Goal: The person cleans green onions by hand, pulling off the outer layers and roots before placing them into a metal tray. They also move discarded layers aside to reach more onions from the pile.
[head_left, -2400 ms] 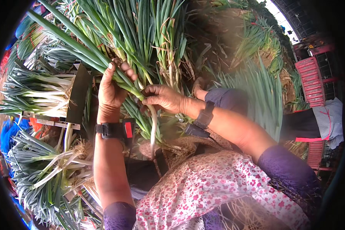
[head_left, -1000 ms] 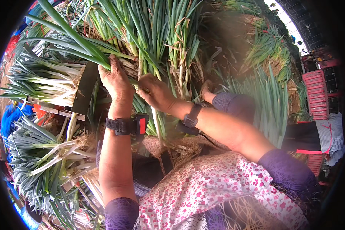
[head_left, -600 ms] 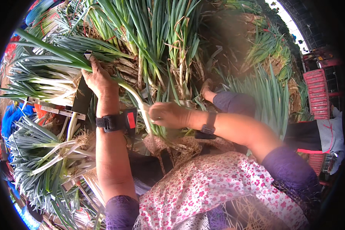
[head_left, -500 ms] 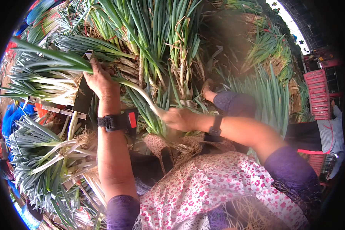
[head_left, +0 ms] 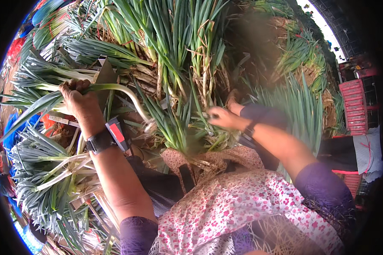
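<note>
My left hand point(head_left: 77, 98) is closed round a long green onion point(head_left: 130, 92). The onion's white stalk bends out to the right and down to a blurred root end, while its green leaves hang to the left. Beside that hand a stack of green onions point(head_left: 44, 80) lies against an upright metal plate point(head_left: 106, 73). My right hand point(head_left: 226, 118) is apart from the onion, with its fingers curled; whether anything is in them is hidden by blur. A small clump of green onions point(head_left: 168, 127) stands between my hands, near my lap.
Tall bundles of green onions point(head_left: 170, 38) stand ahead. More cleaned onions point(head_left: 42, 170) are heaped at the lower left. Loose leaves lie on the right point(head_left: 300, 110). A red plastic crate point(head_left: 353, 104) stands at the far right. A floral apron point(head_left: 238, 199) covers my lap.
My left hand has moved left and down with the green onion. My right hand has let go of the onion's white end and moved right and slightly up.
</note>
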`<state>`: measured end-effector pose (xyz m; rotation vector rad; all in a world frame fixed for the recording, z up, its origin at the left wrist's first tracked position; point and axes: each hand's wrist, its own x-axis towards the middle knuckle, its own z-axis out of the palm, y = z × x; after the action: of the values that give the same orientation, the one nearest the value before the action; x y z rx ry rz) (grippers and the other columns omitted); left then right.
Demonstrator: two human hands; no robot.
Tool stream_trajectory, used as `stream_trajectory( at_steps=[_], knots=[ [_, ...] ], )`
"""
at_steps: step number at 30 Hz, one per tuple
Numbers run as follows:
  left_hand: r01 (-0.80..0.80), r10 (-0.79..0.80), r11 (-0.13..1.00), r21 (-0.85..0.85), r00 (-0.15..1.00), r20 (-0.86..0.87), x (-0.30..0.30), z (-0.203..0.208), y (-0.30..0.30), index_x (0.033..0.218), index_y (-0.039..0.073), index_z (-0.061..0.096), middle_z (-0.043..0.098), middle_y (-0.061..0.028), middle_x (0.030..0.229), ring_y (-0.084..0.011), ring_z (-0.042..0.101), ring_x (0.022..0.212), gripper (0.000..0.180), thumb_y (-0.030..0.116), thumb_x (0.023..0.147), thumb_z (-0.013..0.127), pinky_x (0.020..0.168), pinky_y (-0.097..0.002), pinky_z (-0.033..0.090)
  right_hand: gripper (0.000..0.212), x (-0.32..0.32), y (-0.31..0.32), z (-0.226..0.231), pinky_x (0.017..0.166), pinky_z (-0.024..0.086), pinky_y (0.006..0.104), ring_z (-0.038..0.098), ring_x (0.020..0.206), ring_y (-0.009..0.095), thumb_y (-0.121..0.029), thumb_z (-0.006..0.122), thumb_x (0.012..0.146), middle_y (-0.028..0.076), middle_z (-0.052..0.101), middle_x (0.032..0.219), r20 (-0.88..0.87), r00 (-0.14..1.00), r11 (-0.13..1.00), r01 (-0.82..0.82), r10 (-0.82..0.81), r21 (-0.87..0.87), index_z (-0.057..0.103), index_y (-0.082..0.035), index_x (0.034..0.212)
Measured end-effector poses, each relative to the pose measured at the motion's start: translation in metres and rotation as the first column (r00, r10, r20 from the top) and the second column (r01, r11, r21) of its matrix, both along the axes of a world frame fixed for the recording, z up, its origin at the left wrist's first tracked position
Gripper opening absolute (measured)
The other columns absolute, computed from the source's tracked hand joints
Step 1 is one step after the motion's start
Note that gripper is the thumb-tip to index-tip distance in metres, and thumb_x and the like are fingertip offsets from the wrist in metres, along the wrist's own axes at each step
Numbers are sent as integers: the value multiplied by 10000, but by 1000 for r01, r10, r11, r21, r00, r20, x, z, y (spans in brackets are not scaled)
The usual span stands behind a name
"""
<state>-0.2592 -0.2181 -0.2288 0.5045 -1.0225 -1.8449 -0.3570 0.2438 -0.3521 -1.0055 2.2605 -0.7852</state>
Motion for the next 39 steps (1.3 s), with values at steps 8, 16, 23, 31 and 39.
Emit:
stream_trajectory(
  at_steps=[8, 16, 23, 31, 39],
  knots=[
    [117, -128, 979, -165, 990, -54, 14, 36, 32, 805, 84, 372, 348, -4, 733, -131, 351, 639, 132, 118, 886, 471, 585, -246, 364, 563, 30, -127, 49, 905, 429, 357, 542, 1010, 303, -225, 613, 766, 155, 541, 1090, 32, 950, 948, -307, 311, -87, 424, -80, 1276],
    [-1, 117, 830, 558, 978, -171, 10, 25, 16, 742, 92, 394, 362, 9, 634, -119, 304, 495, 271, 260, 942, 469, 454, -241, 315, 256, 80, -79, 72, 656, 466, 379, 587, 728, 294, -214, 477, 848, 136, 562, 809, -61, 940, 942, -336, 335, -6, 600, -60, 1010],
    [237, -141, 950, 202, 905, -402, 39, -3, -44, 750, 125, 412, 299, 33, 580, -107, 290, 494, 224, 240, 942, 427, 487, -236, 304, 215, 76, 87, 5, 629, 469, 431, 570, 667, 316, -262, 542, 797, 135, 555, 733, -119, 922, 820, -261, 367, 509, 630, -86, 882],
    [261, -88, 850, 457, 927, -365, -5, -9, 27, 837, 132, 457, 467, 9, 674, -93, 412, 520, 197, 305, 927, 489, 471, -242, 387, 621, 21, -92, 124, 1021, 343, 357, 417, 1228, 296, -296, 631, 810, 202, 441, 1307, -75, 993, 994, 84, -89, -71, 401, 7, 1301],
    [430, -394, 890, 154, 893, -219, -3, 44, 63, 1211, 63, 430, 588, -96, 971, -188, 551, 893, 382, 286, 916, 526, 788, -310, 447, 190, 42, -259, 163, 612, 484, 234, 555, 669, 93, -121, 572, 881, 25, 576, 744, 270, 954, 887, 8, 132, -461, 559, -1, 1028]
  ],
)
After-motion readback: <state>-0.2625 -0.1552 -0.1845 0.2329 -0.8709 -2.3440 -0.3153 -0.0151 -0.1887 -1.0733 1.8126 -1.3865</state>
